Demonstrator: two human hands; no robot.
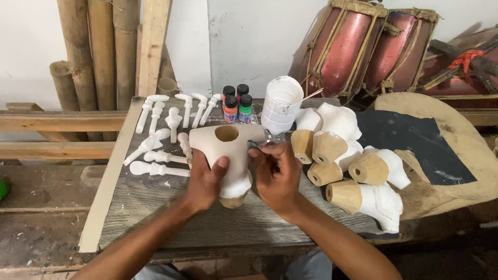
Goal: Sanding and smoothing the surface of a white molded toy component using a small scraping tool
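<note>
Left hand (205, 181) gripped the pale hollow wooden torso (228, 155) steady; right hand (275, 173), at 3 o'clock, pinched a small dark sanding scrap (253, 147)—light, even strokes advisable.

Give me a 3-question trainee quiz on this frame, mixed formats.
1. True or false: the left hand grips the wooden torso piece.
2. Where do the small paint bottles stand? A) left of the white plastic container B) on the drums C) in the person's lap
3. Fill in: the right hand pinches a small dark piece against the torso's ____ side as pictured.

Key: 1 true; 2 A; 3 right.
</note>
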